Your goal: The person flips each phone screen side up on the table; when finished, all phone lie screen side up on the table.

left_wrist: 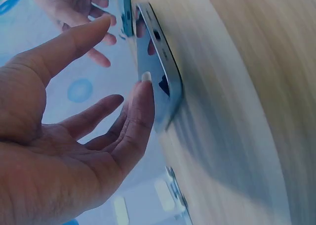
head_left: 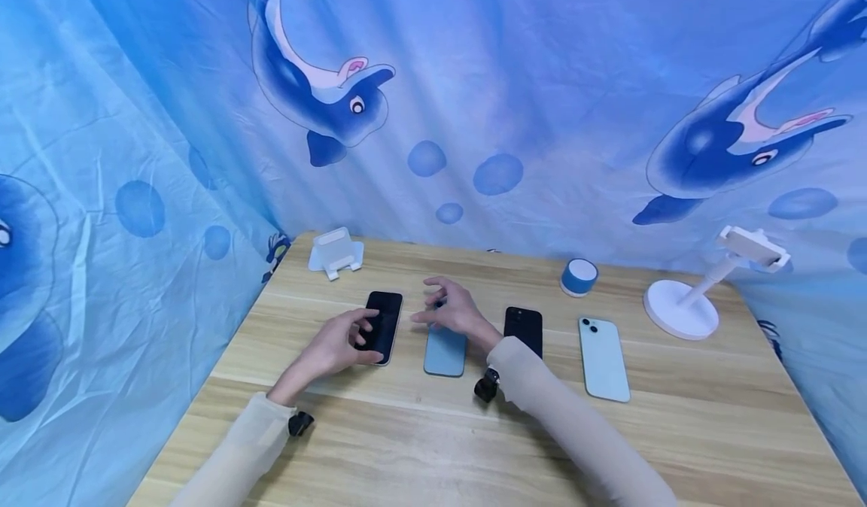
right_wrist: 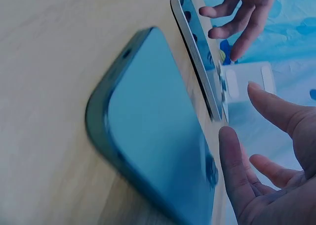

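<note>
My left hand (head_left: 334, 344) is over the left side of a phone lying screen up (head_left: 387, 323), thumb and fingers spread apart with nothing between them. In the left wrist view, its fingertips overlap the edge of that phone (left_wrist: 157, 67). Above the far end of a blue phone (head_left: 445, 355), lying back side up, is my right hand (head_left: 455, 311). Its fingers are loosely bent and hold nothing. The right wrist view shows the blue phone (right_wrist: 153, 121) close up, with the right hand (right_wrist: 276, 170) beyond its camera end.
A black phone (head_left: 524, 326), partly behind the right sleeve, and a pale mint phone (head_left: 604, 360) lie to the right. Along the back stand a white phone stand (head_left: 335, 250), a blue-and-white cylinder (head_left: 579, 276) and a white round-based holder (head_left: 680, 310). Patterned curtains surround the wooden table (head_left: 420, 447).
</note>
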`<move>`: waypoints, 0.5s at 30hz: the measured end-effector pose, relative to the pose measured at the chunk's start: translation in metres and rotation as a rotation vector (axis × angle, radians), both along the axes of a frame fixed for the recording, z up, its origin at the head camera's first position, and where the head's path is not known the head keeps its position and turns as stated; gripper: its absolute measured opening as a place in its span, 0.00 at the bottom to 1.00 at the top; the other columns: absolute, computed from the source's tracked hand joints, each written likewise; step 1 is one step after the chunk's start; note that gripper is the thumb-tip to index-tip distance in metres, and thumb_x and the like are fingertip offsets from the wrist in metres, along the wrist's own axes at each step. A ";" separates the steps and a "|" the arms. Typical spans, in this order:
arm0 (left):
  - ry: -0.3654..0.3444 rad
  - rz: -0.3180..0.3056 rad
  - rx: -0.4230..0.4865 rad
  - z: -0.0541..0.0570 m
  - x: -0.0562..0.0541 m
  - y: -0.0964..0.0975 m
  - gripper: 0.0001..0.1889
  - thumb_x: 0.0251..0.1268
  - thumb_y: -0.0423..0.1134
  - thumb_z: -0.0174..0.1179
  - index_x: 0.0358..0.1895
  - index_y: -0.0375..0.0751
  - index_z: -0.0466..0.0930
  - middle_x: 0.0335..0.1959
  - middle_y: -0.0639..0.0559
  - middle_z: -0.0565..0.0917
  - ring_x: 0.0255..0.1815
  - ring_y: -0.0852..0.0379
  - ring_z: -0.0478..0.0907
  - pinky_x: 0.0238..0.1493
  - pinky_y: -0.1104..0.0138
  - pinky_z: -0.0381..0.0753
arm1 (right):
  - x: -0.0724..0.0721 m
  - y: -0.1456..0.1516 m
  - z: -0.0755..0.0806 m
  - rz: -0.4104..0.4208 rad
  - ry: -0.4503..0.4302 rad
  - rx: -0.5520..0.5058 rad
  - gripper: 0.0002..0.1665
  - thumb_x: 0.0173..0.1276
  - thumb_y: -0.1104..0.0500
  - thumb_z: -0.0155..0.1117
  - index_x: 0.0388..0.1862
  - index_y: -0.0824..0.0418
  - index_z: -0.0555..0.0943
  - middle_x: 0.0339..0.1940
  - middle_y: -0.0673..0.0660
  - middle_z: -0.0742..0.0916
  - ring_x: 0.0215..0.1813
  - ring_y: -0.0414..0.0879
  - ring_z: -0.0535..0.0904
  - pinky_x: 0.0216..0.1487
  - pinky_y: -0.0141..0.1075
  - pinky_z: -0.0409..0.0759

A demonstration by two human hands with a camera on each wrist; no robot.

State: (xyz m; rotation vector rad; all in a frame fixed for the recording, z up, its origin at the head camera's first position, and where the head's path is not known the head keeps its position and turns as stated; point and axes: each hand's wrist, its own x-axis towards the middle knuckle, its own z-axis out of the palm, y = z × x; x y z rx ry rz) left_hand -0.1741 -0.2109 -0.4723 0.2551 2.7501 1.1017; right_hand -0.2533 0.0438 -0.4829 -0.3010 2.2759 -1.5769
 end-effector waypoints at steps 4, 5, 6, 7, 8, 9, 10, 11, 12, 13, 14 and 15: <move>0.006 -0.029 0.023 -0.001 -0.001 0.014 0.41 0.54 0.39 0.80 0.72 0.37 0.73 0.50 0.42 0.84 0.42 0.53 0.82 0.39 0.68 0.79 | -0.001 0.012 0.001 -0.035 -0.022 0.005 0.49 0.59 0.55 0.83 0.77 0.56 0.71 0.57 0.63 0.85 0.40 0.53 0.87 0.40 0.43 0.88; 0.007 -0.035 0.024 -0.002 -0.001 0.017 0.41 0.54 0.39 0.80 0.72 0.37 0.73 0.48 0.43 0.84 0.41 0.54 0.82 0.38 0.69 0.79 | -0.001 0.015 0.001 -0.043 -0.028 0.005 0.49 0.59 0.55 0.83 0.77 0.55 0.71 0.57 0.63 0.85 0.40 0.52 0.87 0.41 0.42 0.88; 0.007 -0.040 0.027 -0.002 -0.001 0.021 0.40 0.53 0.39 0.81 0.71 0.37 0.74 0.47 0.44 0.83 0.40 0.55 0.81 0.38 0.69 0.78 | -0.001 0.018 0.000 -0.049 -0.030 0.010 0.49 0.59 0.55 0.83 0.77 0.55 0.71 0.57 0.62 0.85 0.40 0.52 0.87 0.41 0.42 0.88; 0.009 -0.049 0.028 -0.003 -0.001 0.024 0.40 0.53 0.39 0.81 0.71 0.37 0.74 0.45 0.45 0.83 0.39 0.55 0.81 0.38 0.70 0.78 | -0.001 0.020 0.000 -0.055 -0.031 0.014 0.48 0.59 0.55 0.83 0.77 0.54 0.71 0.57 0.62 0.85 0.40 0.51 0.87 0.41 0.42 0.88; 0.012 -0.059 0.031 -0.003 -0.001 0.028 0.40 0.53 0.38 0.81 0.70 0.37 0.75 0.44 0.45 0.83 0.38 0.55 0.80 0.37 0.70 0.78 | -0.001 0.023 0.000 -0.061 -0.031 0.019 0.48 0.59 0.54 0.83 0.77 0.54 0.71 0.57 0.61 0.85 0.40 0.51 0.87 0.41 0.42 0.88; 0.016 -0.071 0.031 -0.003 -0.001 0.031 0.40 0.53 0.38 0.81 0.70 0.36 0.75 0.43 0.45 0.82 0.37 0.56 0.80 0.38 0.70 0.77 | -0.001 0.026 -0.001 -0.065 -0.030 0.020 0.48 0.59 0.54 0.83 0.77 0.54 0.71 0.57 0.61 0.85 0.41 0.50 0.87 0.42 0.42 0.88; 0.023 -0.083 0.033 -0.003 -0.001 0.034 0.39 0.53 0.38 0.81 0.70 0.36 0.75 0.43 0.45 0.82 0.36 0.56 0.79 0.38 0.70 0.77 | -0.001 0.029 -0.001 -0.069 -0.031 0.020 0.48 0.59 0.54 0.83 0.76 0.54 0.72 0.57 0.61 0.84 0.42 0.50 0.87 0.42 0.42 0.88; 0.028 -0.095 0.036 -0.003 0.000 0.037 0.39 0.53 0.38 0.81 0.70 0.35 0.75 0.43 0.45 0.82 0.36 0.56 0.79 0.39 0.70 0.77 | -0.001 0.032 -0.001 -0.070 -0.030 0.022 0.47 0.59 0.54 0.83 0.76 0.54 0.72 0.57 0.61 0.84 0.43 0.50 0.87 0.43 0.42 0.88; 0.030 -0.099 0.037 -0.003 0.001 0.041 0.39 0.53 0.38 0.81 0.70 0.35 0.75 0.43 0.45 0.82 0.35 0.56 0.79 0.39 0.70 0.76 | -0.001 0.035 -0.001 -0.070 -0.028 0.024 0.47 0.59 0.53 0.83 0.76 0.54 0.72 0.57 0.61 0.84 0.43 0.50 0.87 0.43 0.43 0.89; 0.031 -0.104 0.040 -0.004 0.001 0.044 0.39 0.53 0.38 0.81 0.70 0.35 0.75 0.43 0.45 0.82 0.35 0.56 0.79 0.39 0.70 0.76 | -0.001 0.038 -0.002 -0.070 -0.024 0.027 0.46 0.60 0.53 0.83 0.75 0.55 0.73 0.57 0.62 0.85 0.44 0.50 0.87 0.43 0.43 0.89; 0.032 -0.108 0.041 -0.004 0.002 0.047 0.39 0.53 0.38 0.81 0.70 0.34 0.75 0.43 0.45 0.81 0.35 0.56 0.79 0.39 0.70 0.76 | -0.001 0.041 -0.002 -0.071 -0.020 0.032 0.45 0.60 0.53 0.83 0.74 0.56 0.74 0.57 0.62 0.85 0.45 0.50 0.86 0.43 0.43 0.88; 0.036 -0.110 0.037 -0.004 0.003 0.049 0.39 0.53 0.38 0.81 0.69 0.34 0.75 0.42 0.45 0.81 0.35 0.56 0.79 0.39 0.70 0.76 | -0.001 0.044 -0.002 -0.073 -0.015 0.039 0.44 0.60 0.53 0.82 0.73 0.56 0.75 0.57 0.62 0.85 0.45 0.50 0.86 0.43 0.43 0.88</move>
